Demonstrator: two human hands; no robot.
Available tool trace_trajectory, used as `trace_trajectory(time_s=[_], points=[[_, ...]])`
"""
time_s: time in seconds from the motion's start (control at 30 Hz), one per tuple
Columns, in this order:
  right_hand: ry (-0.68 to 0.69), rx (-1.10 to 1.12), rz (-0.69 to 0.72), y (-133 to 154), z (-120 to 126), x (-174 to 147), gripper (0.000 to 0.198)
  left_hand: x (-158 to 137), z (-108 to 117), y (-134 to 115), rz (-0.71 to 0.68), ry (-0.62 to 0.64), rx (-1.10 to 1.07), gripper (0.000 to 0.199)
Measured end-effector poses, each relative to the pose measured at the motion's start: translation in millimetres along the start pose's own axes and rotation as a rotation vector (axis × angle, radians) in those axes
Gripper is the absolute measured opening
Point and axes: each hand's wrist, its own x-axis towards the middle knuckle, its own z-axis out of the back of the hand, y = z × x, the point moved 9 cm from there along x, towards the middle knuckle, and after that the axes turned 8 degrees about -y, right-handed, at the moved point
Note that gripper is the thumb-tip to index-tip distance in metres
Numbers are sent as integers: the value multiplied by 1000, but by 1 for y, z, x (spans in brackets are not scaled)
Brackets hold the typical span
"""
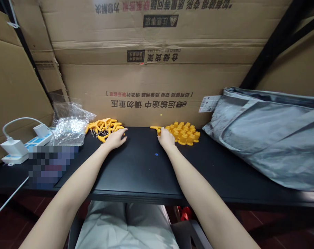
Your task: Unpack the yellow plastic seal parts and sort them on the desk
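Note:
On the far left of the black table lies a heap of yellow forked plastic handles (pixel 105 123), with small metal chains among them. My left hand (pixel 114 139) is at the right side of this heap, thumb and fingers apart, holding nothing that I can see. My right hand (pixel 167 139) is closed around a yellow T-shaped handle (pixel 155 128), whose arm sticks out to the left; its lower part is hidden by the fingers. Just right of that hand stand several yellow flanged plastic cups (pixel 183 133), grouped close together with their narrow ends up.
Clear plastic bags (pixel 71 126) and a white power strip (pixel 39 141) with chargers are on the left. A grey fabric bag (pixel 271 138) fills the right. Cardboard (pixel 157 79) stands behind the black table (pixel 141 173). A small blue dot (pixel 157 154) marks the tabletop.

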Motion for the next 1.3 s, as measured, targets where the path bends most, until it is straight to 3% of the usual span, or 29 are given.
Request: trace_trajectory(time_s=[0.37,0.63,0.83,0.93,1.07,1.3], points=[[-7,-18,-25,-2,-1,2,31,2,1,2,5,-9,71,26],[1,-20,-11,-1,1,1,37,-1,11,36,228,-92,317,24],[-110,24,-27,-1,31,0,33,-5,7,44,261,-64,321,30],[-168,31,-80,-9,46,0,33,-7,6,47,334,9,366,34],[-90,1,-121,-19,40,3,32,-8,5,45,357,78,395,39],[-23,-2,-123,-23,27,6,35,-7,5,51,362,55,377,39]])
